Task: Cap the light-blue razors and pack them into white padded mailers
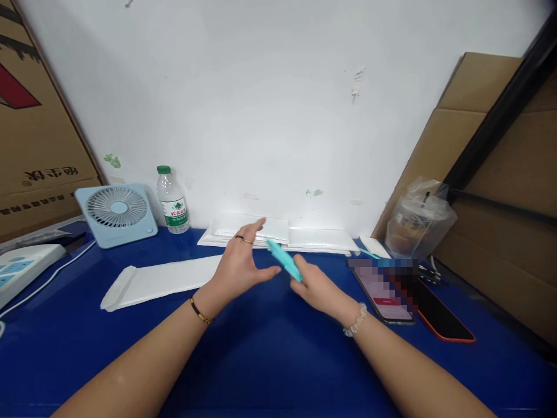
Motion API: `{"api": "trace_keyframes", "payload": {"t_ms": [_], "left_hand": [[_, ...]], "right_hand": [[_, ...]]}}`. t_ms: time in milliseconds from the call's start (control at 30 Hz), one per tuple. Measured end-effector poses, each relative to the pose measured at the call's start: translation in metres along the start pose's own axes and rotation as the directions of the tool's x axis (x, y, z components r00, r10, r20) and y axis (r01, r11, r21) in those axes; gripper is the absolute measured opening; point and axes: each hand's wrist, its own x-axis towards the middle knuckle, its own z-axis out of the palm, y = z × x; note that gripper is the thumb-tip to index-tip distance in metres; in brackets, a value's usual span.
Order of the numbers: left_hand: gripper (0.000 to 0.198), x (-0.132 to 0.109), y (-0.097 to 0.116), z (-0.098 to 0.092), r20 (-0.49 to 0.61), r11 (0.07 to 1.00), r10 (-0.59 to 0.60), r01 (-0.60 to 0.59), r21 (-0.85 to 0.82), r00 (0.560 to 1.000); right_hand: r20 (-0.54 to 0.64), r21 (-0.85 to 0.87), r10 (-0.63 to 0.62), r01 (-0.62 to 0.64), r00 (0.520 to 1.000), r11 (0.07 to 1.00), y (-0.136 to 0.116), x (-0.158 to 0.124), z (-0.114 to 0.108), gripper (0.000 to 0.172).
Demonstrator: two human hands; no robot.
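Closest in is the blue surface (270, 360), with both forearms coming in over it. The right hand (319, 290) has its grip clamped on the lower end of a slim teal stick (285, 261). It's motion-blurred, so I can't tell if it's a pen or a cutter. Its long axis runs from that hand up toward about 10 o'clock, and the free end sits just beside the left hand (241, 264). The left hand's grip is apart, fingers spread, holding nothing, with the stick at its 3 o'clock. So the right hand is obviously the nearer one.

A flat white pouch (161, 280) lies at the left hand's 9 o'clock. Two phones (387, 293) are near the right wrist, at its 3 o'clock. Further back, a stack of white pouches (317, 237) sits against the wall at 12 o'clock. There's also a small fan (116, 212), a water bottle (172, 200) and a bagged cup (418, 220).
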Motion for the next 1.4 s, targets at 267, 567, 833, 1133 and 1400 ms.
{"api": "trace_keyframes", "payload": {"t_ms": [267, 567, 833, 1133, 1400], "left_hand": [[0.072, 0.002, -0.029, -0.002, 0.233, 0.978, -0.129, 0.162, -0.132, 0.964], [0.083, 0.007, -0.105, -0.067, 0.503, 0.766, -0.623, 0.337, 0.548, 0.599], [0.035, 0.017, -0.081, -0.070, 0.256, 0.866, -0.484, 0.500, -0.001, 0.837], [0.056, 0.025, -0.049, -0.017, -0.054, 0.321, -0.738, 0.279, -0.905, 0.673], [0.126, 0.015, -0.040, -0.039, 0.000, 1.000, -0.002, 0.002, 0.016, 1.000]], "right_hand": [[-0.352, 0.668, 0.087, 0.185, 0.932, 0.721, 0.000, 0.010, 0.012, 0.009], [-0.224, 0.726, 0.177, 0.043, 0.958, 0.687, 0.011, 0.009, 0.019, 0.028], [-0.171, 0.877, 0.274, 0.019, 0.946, 0.481, 0.011, 0.011, 0.004, 0.030], [0.068, 0.809, 0.269, -0.210, 0.961, 0.548, -0.006, 0.004, 0.003, 0.035], [0.284, 0.736, 0.210, -0.353, 0.936, 0.578, 0.013, 0.003, -0.015, 0.032]]}}
